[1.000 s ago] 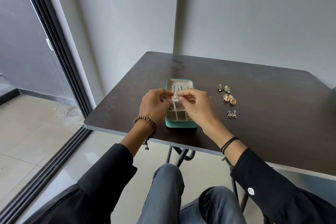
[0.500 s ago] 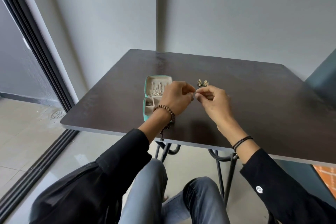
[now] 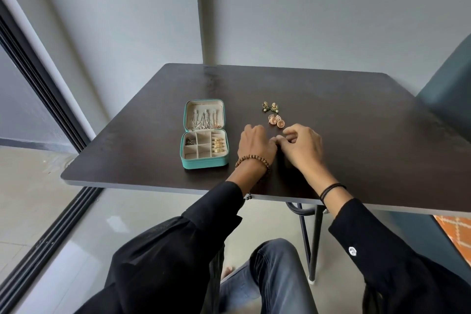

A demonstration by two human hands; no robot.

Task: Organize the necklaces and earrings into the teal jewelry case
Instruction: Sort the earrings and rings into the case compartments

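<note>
With the teal jewelry case (image 3: 204, 162) lying open at the left within easy reach, the left hand (image 3: 256, 144) and right hand (image 3: 303, 146) curl fingertip to fingertip on the table (image 3: 356, 135), just near of the loose earring pairs (image 3: 276, 120); whether they pinch anything cannot be told.

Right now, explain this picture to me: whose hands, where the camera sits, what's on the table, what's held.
No machine here: a person works bare-handed, filmed by one head-worn camera looking down. The left hand and right hand meet at the fingertips over the dark table, fingers curled; whatever they may pinch is hidden. Left of them the teal jewelry case lies open, chains in its lid, gold pieces in its right-hand compartments. Two pairs, the green-gold earrings and the rose-gold earrings, lie on the table beyond the hands.
</note>
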